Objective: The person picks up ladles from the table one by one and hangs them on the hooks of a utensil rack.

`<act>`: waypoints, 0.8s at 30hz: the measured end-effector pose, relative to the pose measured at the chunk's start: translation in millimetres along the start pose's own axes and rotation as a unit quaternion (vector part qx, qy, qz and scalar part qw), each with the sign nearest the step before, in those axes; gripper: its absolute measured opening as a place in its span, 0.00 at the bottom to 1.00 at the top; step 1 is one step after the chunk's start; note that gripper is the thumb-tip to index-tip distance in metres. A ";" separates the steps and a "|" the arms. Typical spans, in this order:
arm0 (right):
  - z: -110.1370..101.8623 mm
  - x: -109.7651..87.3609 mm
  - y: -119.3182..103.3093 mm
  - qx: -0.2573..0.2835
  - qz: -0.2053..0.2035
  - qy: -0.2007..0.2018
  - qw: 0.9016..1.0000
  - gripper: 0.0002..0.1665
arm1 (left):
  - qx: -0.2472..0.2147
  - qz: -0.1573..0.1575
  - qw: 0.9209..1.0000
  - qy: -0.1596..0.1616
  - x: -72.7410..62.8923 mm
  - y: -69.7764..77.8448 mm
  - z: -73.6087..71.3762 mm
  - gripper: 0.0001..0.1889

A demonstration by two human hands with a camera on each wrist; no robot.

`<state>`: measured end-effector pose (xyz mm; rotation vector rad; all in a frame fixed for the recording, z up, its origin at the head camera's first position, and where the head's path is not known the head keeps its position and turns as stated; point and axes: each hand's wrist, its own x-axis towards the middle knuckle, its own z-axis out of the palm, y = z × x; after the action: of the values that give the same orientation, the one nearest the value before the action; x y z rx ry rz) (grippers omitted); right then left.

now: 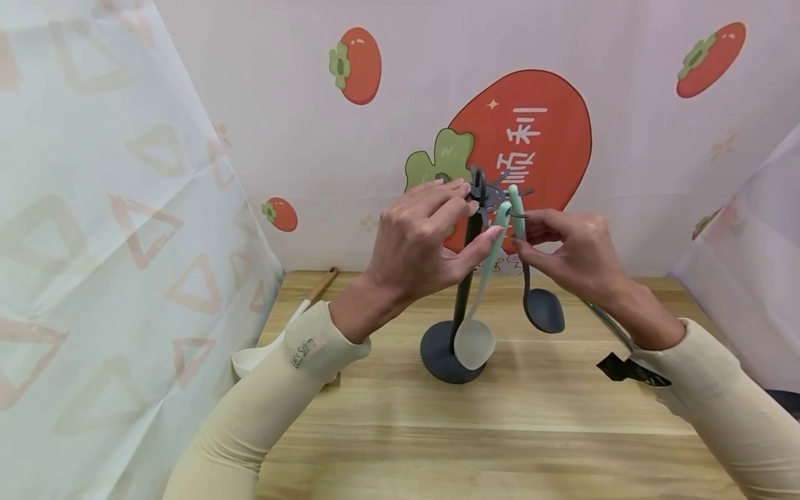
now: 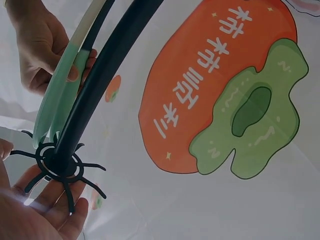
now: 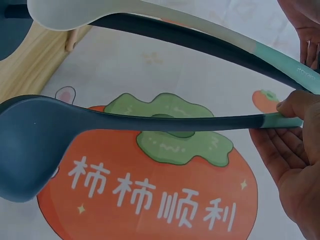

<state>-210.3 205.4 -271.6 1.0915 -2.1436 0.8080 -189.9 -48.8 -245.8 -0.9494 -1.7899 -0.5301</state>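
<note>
A dark utensil stand rises from its round base [image 1: 434,357] to a hooked ring [image 2: 80,171] at the top. My left hand [image 1: 419,236] rests its fairly straight fingers against that ring, its thumb beside a mint-green handle. That handle belongs to a pale ladle [image 1: 475,345], which hangs from the ring in front of the post. Between thumb and fingers, my right hand [image 1: 571,246] pinches the mint handle of a dark blue-grey ladle [image 3: 35,145]. Its handle end is up at the ring's right side, bowl hanging down; whether a hook bears it, I cannot tell.
At the left of the wooden table [image 1: 375,444] lies a white utensil with a wooden handle [image 1: 323,283], partly behind my left sleeve. A dark item [image 1: 619,368] lies by my right forearm. Printed cloth [image 1: 300,139] stands behind and at both sides.
</note>
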 end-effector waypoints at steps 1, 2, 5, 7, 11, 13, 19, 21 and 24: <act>0.8 0.3 -0.3 0.000 -0.002 0.000 1.000 0.22 | 0.000 -0.001 1.000 0.000 -0.2 -0.1 -0.1 0.18; 1.6 0.7 -0.5 0.002 -0.003 0.001 1.000 0.22 | 0.000 -0.001 1.000 0.000 -0.2 -0.1 -0.2 0.18; 4.0 1.4 -1.6 0.009 -0.007 0.005 1.000 0.23 | 0.000 -0.002 1.000 0.000 -0.9 -0.6 -0.7 0.18; 5.2 1.7 -2.0 0.012 -0.007 0.005 1.000 0.23 | 0.000 -0.001 1.000 0.000 -1.4 -0.9 -1.0 0.18; 6.7 1.7 -2.7 0.011 -0.004 0.005 1.000 0.23 | 0.004 -0.001 1.000 0.001 -2.0 -1.4 -1.5 0.18; 7.4 1.8 -2.9 0.011 -0.002 0.006 1.000 0.22 | 0.005 -0.002 1.000 0.001 -2.2 -1.6 -1.4 0.18; 9.4 1.8 -3.4 0.019 0.001 0.008 1.000 0.23 | 0.015 -0.001 1.000 -0.003 -3.5 -1.9 -1.6 0.18; 9.6 1.5 -3.9 0.022 0.000 0.008 1.000 0.23 | 0.019 0.000 1.000 -0.007 -4.1 -1.8 -1.7 0.18; 9.8 0.9 -4.5 0.026 0.001 0.011 1.000 0.23 | 0.025 0.001 1.000 -0.011 -5.2 -1.6 -1.7 0.19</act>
<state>-209.2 195.6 -276.1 1.1024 -2.1154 0.8768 -189.2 -52.8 -249.7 -0.9260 -1.8137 -0.4732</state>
